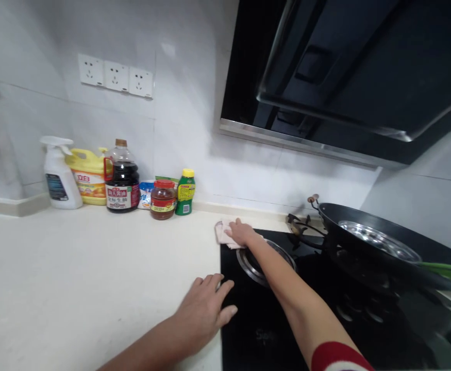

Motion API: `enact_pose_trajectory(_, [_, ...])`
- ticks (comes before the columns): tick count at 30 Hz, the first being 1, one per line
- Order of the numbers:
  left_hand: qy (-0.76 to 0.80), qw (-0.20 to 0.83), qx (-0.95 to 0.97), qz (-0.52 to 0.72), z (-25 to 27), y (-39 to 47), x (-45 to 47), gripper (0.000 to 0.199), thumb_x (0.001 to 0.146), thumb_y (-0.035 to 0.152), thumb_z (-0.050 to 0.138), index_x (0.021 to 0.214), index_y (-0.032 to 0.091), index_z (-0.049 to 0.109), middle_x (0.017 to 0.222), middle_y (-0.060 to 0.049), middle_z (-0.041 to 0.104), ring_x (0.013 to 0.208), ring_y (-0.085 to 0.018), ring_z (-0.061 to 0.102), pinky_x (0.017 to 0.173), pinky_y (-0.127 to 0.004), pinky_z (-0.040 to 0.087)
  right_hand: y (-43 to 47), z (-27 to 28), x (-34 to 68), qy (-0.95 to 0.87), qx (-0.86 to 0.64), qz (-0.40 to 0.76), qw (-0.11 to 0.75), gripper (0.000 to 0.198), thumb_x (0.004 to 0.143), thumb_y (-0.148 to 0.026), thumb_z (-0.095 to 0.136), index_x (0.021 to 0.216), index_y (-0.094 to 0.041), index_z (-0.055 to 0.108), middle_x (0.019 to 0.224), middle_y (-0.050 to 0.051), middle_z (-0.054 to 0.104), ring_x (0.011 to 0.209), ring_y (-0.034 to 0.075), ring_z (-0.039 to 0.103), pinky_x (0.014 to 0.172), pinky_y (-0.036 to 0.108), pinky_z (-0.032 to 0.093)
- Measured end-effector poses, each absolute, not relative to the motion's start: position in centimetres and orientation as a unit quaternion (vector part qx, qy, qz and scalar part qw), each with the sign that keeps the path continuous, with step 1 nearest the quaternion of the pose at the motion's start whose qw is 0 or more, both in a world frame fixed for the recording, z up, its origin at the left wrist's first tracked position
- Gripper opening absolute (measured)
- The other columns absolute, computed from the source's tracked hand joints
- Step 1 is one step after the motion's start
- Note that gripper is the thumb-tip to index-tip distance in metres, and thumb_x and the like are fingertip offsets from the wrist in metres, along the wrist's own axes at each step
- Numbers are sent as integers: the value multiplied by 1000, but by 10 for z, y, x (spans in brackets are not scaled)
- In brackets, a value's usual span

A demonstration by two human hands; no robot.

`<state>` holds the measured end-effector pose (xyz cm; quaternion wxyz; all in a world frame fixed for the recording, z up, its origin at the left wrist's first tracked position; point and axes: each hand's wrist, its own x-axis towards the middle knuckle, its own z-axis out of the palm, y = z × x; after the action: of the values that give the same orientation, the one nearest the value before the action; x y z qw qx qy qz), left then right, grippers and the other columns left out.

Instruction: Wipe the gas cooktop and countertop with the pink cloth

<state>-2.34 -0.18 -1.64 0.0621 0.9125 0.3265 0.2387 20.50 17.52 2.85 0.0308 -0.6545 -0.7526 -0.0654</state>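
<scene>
My right hand (239, 232) presses a pale pink cloth (222, 234) onto the far left corner of the black glass stove (264, 314), where it borders the counter. Its fingers bend over the cloth, and part of the cloth lies under the palm. Just below that arm is a round burner ring (248, 265), partly covered by my forearm. My left hand (205, 306) hovers at or rests on the stove's left edge, fingers apart and holding nothing; whether it touches the surface I cannot tell.
A black wok (333, 219) with a shiny metal disc (380, 239) stands on the right burner. Along the wall are a spray bottle (59, 178), yellow jug (89, 178), soy sauce bottle (121, 180), red-lidded jar (163, 201) and green bottle (185, 193). A range hood (326, 139) overhangs the stove.
</scene>
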Motion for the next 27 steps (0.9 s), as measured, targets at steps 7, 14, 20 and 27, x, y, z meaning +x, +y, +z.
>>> enact_pose_trajectory(7, [349, 114, 842, 395, -11, 20, -24, 43, 103, 44, 37, 138, 24, 53, 139, -12, 53, 130, -28, 51, 110, -48, 43, 102, 23, 162, -817, -572, -48, 59, 44, 101, -51, 44, 134, -23, 54, 131, 12, 52, 109, 23, 60, 95, 43, 47])
enact_pose_trajectory(14, [362, 175, 805, 436, -9, 29, -30, 44, 101, 45, 38, 132, 20, 56, 124, -11, 57, 123, -25, 54, 112, -46, 42, -20, 19, 167, -825, -556, -43, 89, 43, 100, -53, 45, 133, -27, 52, 122, 7, 51, 106, 22, 56, 90, 37, 45])
enact_pose_trajectory(20, [363, 222, 811, 401, -12, 26, -29, 46, 101, 51, 38, 130, 22, 58, 122, -8, 59, 120, -25, 58, 110, -46, 44, -99, 11, 210, -757, -642, -31, 118, 35, 100, -47, 45, 129, -30, 53, 122, 5, 53, 110, 22, 57, 92, 35, 43])
enact_pose_trajectory(27, [369, 235, 819, 372, -4, 14, -27, 48, 99, 54, 38, 123, 22, 64, 118, -8, 62, 114, -25, 63, 105, -45, 48, -76, 4, 276, -575, -813, -69, 53, 33, 103, -28, 33, 122, -15, 57, 124, 17, 55, 99, 24, 63, 85, 38, 47])
